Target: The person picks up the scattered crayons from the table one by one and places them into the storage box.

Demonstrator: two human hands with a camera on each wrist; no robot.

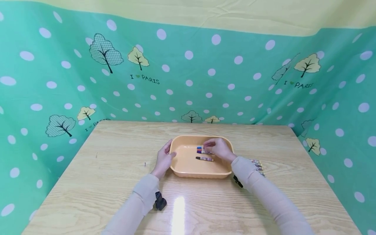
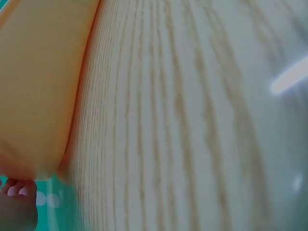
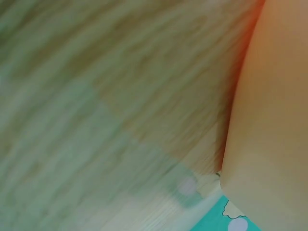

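A shallow peach-coloured plastic basin point(image 1: 183, 166) stands on the table. My left hand point(image 1: 163, 160) grips its left rim, thumb over the edge and fingers outside. Inside lie several short crayons with printed wrappers and coloured ends. The black crayon point(image 1: 204, 159) lies apart, nearer the front; the purple crayon point(image 1: 202, 151) and an orange one point(image 1: 199, 149) are close together. My right hand point(image 1: 218, 148) reaches over the right rim and pinches a blue crayon point(image 1: 200, 148) at the back of this row. Its fingers partly cover the crayons. The right wrist view shows only the basin's outer wall point(image 3: 269, 120) and table.
More crayons point(image 1: 257, 164) lie in a row on the wooden table point(image 1: 123, 156), right of the basin and partly behind the right sleeve. A small scrap point(image 1: 145, 164) lies to the left. A green dotted curtain point(image 1: 188, 71) hangs behind the table and along both sides.
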